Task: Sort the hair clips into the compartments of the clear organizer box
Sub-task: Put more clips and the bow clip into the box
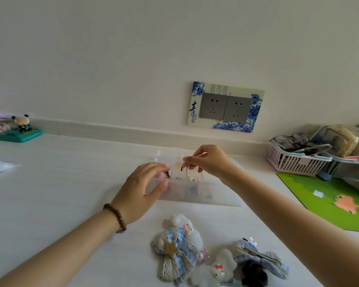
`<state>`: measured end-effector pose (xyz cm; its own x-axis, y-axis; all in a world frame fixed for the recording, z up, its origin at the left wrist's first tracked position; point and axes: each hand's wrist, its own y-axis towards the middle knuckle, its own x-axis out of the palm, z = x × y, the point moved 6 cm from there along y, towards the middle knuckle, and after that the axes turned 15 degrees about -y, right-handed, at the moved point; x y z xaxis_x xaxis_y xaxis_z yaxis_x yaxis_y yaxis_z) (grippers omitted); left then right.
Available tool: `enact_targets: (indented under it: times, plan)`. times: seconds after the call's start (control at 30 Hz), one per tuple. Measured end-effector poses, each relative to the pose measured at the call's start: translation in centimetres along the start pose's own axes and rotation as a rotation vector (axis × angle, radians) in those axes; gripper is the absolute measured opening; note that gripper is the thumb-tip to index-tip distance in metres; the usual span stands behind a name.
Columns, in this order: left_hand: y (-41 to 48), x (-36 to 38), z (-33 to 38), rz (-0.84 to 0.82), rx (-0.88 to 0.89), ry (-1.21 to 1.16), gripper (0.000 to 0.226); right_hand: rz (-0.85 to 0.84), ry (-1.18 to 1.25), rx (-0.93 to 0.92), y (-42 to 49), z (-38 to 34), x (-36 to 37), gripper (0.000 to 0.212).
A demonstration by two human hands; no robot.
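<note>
The clear organizer box sits on the white table in the middle, with small clips showing faintly through its walls. Over its left end, my left hand pinches a pink hair clip with a dark tip. My right hand hovers above the box's middle compartments, pinching a small reddish clip that hangs from my fingertips. A pile of hair clips lies near me: a blue plaid lace bow, white fluffy clips, a small cat figure clip and a black clip.
A pink basket holding glasses stands at the right, with bags behind it. A green mat lies in front of it. A teal box with a toy figure sits far left. A double wall socket is behind the box.
</note>
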<state>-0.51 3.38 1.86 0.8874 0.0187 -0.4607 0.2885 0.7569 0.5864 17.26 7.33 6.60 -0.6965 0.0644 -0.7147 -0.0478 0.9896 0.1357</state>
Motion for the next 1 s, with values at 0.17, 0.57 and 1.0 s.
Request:
enact_targets:
  times: [0.17, 0.57, 1.0]
  plan:
    - [-0.1, 0.2, -0.2, -0.018, -0.003, 0.007, 0.06, 0.121, -0.017, -0.004, 0.8, -0.2, 0.1, 0.017]
    - [-0.3, 0.5, -0.5, -0.033, -0.01, 0.02, 0.054, 0.097, -0.31, -0.13, -0.1, -1.2, 0.7, 0.023]
    - [-0.5, 0.3, 0.1, -0.031, 0.018, 0.001, 0.05, -0.055, -0.502, -0.512, -2.6, -1.9, 1.6, 0.05]
